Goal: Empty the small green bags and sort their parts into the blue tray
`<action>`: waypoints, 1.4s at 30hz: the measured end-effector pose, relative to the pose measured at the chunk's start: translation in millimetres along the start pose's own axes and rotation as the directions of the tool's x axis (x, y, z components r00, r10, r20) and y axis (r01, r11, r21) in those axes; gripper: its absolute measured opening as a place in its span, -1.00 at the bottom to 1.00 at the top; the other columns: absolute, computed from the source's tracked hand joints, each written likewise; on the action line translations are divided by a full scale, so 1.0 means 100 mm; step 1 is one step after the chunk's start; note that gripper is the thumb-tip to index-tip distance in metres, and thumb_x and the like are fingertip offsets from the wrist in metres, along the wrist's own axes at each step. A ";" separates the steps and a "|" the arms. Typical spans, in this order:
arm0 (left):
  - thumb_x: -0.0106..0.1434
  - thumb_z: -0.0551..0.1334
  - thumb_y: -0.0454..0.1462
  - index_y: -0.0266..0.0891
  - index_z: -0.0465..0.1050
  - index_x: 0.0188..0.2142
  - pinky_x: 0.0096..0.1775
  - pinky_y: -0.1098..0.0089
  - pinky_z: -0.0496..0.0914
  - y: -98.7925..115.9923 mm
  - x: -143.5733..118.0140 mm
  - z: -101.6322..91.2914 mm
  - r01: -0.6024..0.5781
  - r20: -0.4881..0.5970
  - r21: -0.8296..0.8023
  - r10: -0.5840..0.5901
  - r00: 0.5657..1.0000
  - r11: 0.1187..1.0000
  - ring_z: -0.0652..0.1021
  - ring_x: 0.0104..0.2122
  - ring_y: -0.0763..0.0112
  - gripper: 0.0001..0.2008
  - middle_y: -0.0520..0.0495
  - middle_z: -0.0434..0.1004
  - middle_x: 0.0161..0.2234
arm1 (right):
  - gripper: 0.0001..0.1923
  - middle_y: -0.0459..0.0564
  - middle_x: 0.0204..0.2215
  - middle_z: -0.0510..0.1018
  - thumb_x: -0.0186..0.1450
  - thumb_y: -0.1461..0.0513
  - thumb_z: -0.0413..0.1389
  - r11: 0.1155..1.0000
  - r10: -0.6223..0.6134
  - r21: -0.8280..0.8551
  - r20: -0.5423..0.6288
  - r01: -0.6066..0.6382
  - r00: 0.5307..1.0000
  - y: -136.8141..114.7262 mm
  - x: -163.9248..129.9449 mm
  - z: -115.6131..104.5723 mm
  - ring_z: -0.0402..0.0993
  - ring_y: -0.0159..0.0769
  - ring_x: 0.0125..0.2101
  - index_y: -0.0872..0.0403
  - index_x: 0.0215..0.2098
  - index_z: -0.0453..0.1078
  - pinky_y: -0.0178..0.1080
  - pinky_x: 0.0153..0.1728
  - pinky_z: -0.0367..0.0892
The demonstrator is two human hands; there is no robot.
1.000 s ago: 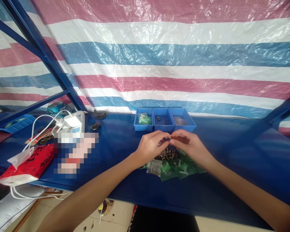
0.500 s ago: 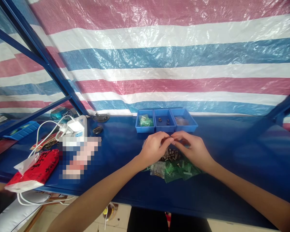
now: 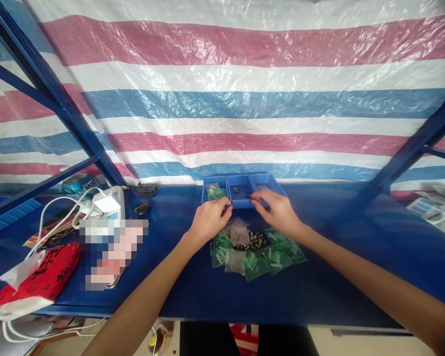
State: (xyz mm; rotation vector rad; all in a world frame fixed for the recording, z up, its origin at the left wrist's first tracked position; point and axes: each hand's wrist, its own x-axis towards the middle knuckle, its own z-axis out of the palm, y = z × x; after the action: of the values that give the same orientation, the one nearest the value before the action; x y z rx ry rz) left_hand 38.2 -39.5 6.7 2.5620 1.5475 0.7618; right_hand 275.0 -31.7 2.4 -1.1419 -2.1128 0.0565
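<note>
— Small dark part (image 3: pixel 247 196), is that what the right hand (image 3: pixel 278 211) has?
— It seems so, though it is tiny: the fingertips pinch something dark over the front wall of the middle blue bin (image 3: pixel 240 200), at the worktop's far edge.
— And the left hand (image 3: pixel 209 220)?
— Loosely curled, fingers bent in; whether it holds anything I cannot tell. It sits just before the left blue bin (image 3: pixel 204 187), which has green pieces in it.
— What lies under the hands?
— A heap of small clear and green bags (image 3: pixel 278 254), with dark parts (image 3: pixel 255 240) among them, mid-worktop towards the near edge.
— Farther out?
— A white power strip (image 3: pixel 111 205) with cables near the left edge, and a red packet (image 3: pixel 44 274) at the near-left corner.
</note>
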 end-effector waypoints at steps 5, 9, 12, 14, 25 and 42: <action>0.43 0.13 -0.23 -0.11 0.51 -0.12 -0.42 0.43 0.29 -0.12 0.02 -0.13 -0.117 0.142 0.102 0.102 0.985 0.988 0.62 -0.34 0.28 -0.83 0.00 0.64 -0.28 | -0.63 0.17 0.07 0.55 0.50 0.21 -0.10 0.999 -0.028 -0.045 -0.016 0.027 0.999 0.06 0.02 0.03 0.46 -0.01 0.11 0.04 0.17 0.39 -0.01 0.09 0.38; 0.44 0.13 -0.22 -0.11 0.51 -0.10 -0.43 0.42 0.27 -0.17 0.02 -0.15 -0.172 0.185 0.128 0.147 0.972 0.977 0.61 -0.34 0.27 -0.82 0.00 0.63 -0.29 | -0.70 0.13 -0.11 0.62 0.51 0.20 -0.09 0.994 -0.055 -0.082 0.159 0.069 0.986 -0.01 -0.24 -0.06 0.56 -0.09 -0.10 0.04 -0.01 0.48 -0.12 -0.12 0.44; 0.46 0.09 -0.23 -0.12 0.50 -0.08 -0.41 0.42 0.29 -0.17 0.01 -0.11 -0.190 0.168 0.144 0.165 0.972 0.971 0.61 -0.33 0.28 -0.80 0.00 0.62 -0.29 | -0.73 0.11 -0.18 0.63 0.50 0.18 -0.05 0.970 -0.041 -0.209 0.369 0.125 0.929 -0.02 -0.30 -0.18 0.57 -0.10 -0.23 0.01 -0.05 0.49 -0.18 -0.35 0.38; 0.48 0.08 -0.23 -0.13 0.49 -0.07 -0.39 0.41 0.32 -0.12 0.00 -0.05 -0.181 0.125 0.142 0.164 0.978 0.973 0.60 -0.31 0.30 -0.78 -0.01 0.62 -0.25 | -0.79 0.12 -0.21 0.63 0.46 0.18 0.03 0.946 0.023 -0.299 0.443 0.124 0.896 0.00 -0.29 -0.27 0.56 -0.07 -0.25 0.00 -0.07 0.50 -0.21 -0.46 0.29; 0.49 0.05 -0.24 -0.18 0.49 -0.05 -0.39 0.42 0.38 0.10 -0.08 0.29 -0.156 0.021 0.031 0.156 0.988 0.987 0.57 -0.17 0.30 -0.75 -0.09 0.56 -0.16 | -0.73 0.01 -0.23 0.52 0.23 0.04 0.26 0.977 0.214 -0.152 0.698 -0.150 0.684 0.26 -0.27 -0.47 0.48 -0.08 -0.24 -0.03 -0.19 0.41 -0.21 -0.39 0.23; 0.50 0.05 -0.24 -0.17 0.47 -0.01 -0.32 0.38 0.45 0.05 -0.07 0.26 -0.209 0.057 -0.007 0.209 0.976 0.978 0.56 -0.09 0.26 -0.75 -0.09 0.54 -0.09 | -0.77 -0.02 -0.23 0.54 0.21 0.16 0.26 0.984 0.174 -0.055 0.515 -0.171 0.840 0.33 -0.24 -0.27 0.47 -0.14 -0.27 -0.02 -0.17 0.40 -0.24 -0.36 0.28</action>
State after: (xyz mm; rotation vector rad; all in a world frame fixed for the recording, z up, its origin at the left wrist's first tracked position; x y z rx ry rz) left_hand 50.8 -42.6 -17.5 2.7505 1.2757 0.6979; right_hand 323.9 -37.4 -3.1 -1.4417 -2.4617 0.4954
